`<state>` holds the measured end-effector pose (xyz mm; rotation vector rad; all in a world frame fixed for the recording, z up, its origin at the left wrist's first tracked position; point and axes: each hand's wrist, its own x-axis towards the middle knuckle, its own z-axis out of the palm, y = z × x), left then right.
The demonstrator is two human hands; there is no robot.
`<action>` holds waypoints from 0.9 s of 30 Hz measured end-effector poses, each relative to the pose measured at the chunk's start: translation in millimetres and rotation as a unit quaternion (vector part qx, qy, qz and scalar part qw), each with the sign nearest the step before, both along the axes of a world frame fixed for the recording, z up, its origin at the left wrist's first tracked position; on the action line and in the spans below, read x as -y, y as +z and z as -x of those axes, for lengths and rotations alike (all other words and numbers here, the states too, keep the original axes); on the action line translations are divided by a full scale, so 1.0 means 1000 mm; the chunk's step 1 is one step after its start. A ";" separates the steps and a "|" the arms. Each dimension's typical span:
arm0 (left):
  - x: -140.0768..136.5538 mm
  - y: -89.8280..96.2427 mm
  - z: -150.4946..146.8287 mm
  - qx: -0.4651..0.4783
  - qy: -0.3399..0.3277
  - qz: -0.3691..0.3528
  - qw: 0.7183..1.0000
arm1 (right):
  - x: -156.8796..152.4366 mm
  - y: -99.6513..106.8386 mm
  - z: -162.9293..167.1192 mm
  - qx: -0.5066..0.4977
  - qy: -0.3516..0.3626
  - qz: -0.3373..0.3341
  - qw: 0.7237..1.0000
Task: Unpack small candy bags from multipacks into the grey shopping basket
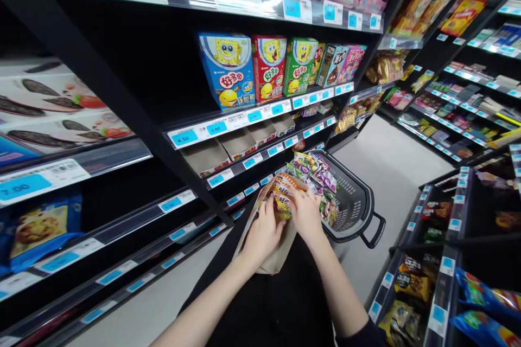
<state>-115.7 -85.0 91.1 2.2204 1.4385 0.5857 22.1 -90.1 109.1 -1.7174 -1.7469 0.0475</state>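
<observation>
An open cardboard display box (271, 267) rests on my lap, with several yellow and orange snack packets (284, 199) at its far end. My left hand (265, 227) reaches into the box with its fingers bent around the near side of the packets. From the other side my right hand (306, 211) closes its curled fingers on the same packets. Just beyond, a dark grey shopping basket (353, 200) stands on the floor, with many small purple, green and white snack packets (321, 179) heaped in its left part.
Shelves on the left carry SpongeBob snack boxes (233, 70) and open cardboard trays (240, 143) behind a price-tag rail (260, 114). The basket's handle (374, 230) sticks out to the right. Low shelving with bagged snacks (411, 284) borders the grey floor (378, 143) there.
</observation>
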 end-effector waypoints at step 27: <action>0.044 0.036 -0.002 0.589 -0.131 0.483 0.634 | 0.137 0.030 -0.048 -0.506 -0.020 -0.038 0.861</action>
